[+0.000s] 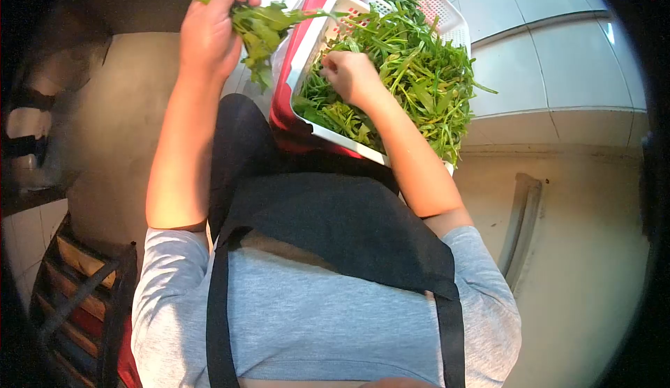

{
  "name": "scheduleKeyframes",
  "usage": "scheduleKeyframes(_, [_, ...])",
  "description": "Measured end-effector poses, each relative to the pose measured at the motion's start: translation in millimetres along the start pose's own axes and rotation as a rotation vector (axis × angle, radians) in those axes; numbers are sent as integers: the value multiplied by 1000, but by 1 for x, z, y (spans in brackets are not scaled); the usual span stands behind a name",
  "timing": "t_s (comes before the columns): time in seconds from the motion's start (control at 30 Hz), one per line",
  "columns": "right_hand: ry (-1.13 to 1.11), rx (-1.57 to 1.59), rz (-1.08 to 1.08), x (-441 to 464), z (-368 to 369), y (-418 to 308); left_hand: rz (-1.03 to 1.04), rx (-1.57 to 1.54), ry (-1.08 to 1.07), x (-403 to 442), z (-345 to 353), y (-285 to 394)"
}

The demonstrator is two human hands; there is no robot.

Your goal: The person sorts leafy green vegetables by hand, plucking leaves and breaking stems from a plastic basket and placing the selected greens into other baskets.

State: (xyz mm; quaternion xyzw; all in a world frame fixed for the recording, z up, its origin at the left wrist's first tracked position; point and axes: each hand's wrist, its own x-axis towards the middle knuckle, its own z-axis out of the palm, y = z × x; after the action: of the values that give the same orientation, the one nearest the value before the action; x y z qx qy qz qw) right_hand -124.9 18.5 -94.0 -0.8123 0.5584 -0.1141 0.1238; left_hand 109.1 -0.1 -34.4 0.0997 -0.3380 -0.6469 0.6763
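My left hand (218,21) is raised at the upper left, its fingers closed around a bunch of leafy greens (262,35) that hangs down and stretches toward the basket. My right hand (349,75) is over the near left part of a white plastic basket (335,134), which is heaped with long green leaves and stems (419,74). Its fingers are curled together at the surface of the heap, and what they hold, if anything, is too small to make out.
A second white perforated basket (452,21) with greens stands behind the first. Both rest on a red surface (285,105). A tiled wall (572,60) is at the right. At the lower left is a dark slatted rack (80,297).
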Motion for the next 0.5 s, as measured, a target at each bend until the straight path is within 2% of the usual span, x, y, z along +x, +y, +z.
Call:
scheduleKeyframes(0.03, [-72, -38, 50, 3, 0, -12, 25, 61, 65, -2, 8, -6])
scheduleKeyframes(0.07, [-275, -254, 121, 4, -2, -24, 15, 76, 51, -2, 11, -10])
scheduleKeyframes(0.13, [-208, -357, 70, 3, 28, -19, -3, 105, 23, -3, 15, -18])
scheduleKeyframes(0.17, [-347, -318, 148, 10, 26, -10, 14, 104, 11, -5, 18, -19])
scheduleKeyframes(0.27, [-111, -156, 181, 12, -5, 12, 1, 88, 62, -6, 13, -13])
scheduleKeyframes(0.33, [68, 107, 172, 5, -51, 17, -5, 99, 90, -7, 9, -10])
scheduleKeyframes(0.4, [247, 206, 137, -1, -90, 29, -8, 105, 91, -6, 14, -11])
scheduleKeyframes(0.47, [296, 530, 101, -15, -136, 22, -3, 115, 71, -5, 25, -14])
scheduleKeyframes(0.5, [392, 600, 106, -25, -157, 13, 2, 113, 57, -4, 29, -16])
